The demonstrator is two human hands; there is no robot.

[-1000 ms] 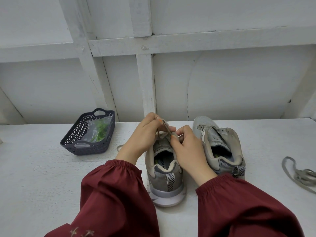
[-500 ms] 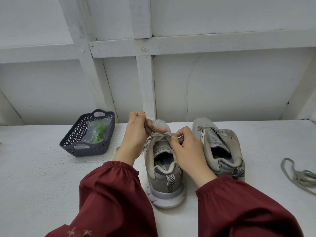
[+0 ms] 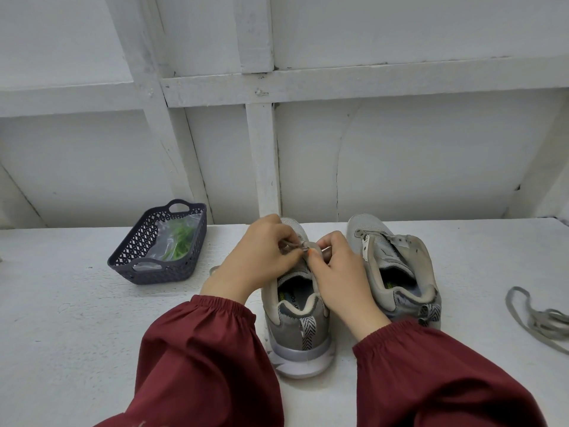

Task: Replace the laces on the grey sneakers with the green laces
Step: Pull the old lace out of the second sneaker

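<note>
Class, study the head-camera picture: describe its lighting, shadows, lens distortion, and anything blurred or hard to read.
Head view: soft, even light, a faint shadow beside the near sneaker; head view: the wide lens splays the wall beams; head view: the grey lace pinched by the left hand and right hand is smeared; head view: glare on the clear bag in the basket hazes the green laces.

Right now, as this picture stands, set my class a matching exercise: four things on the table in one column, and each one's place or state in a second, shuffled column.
Column one
1. green laces
2. loose grey lace
3. left sneaker
4. right sneaker

Column two
A. lies at the far right of the table
B. no lace in its eyelets
C. left hand pinches its old lace, right hand grips its upper
D. bagged, in the dark basket

Pairs: 1-D, 2-A, 3-C, 4-B
</note>
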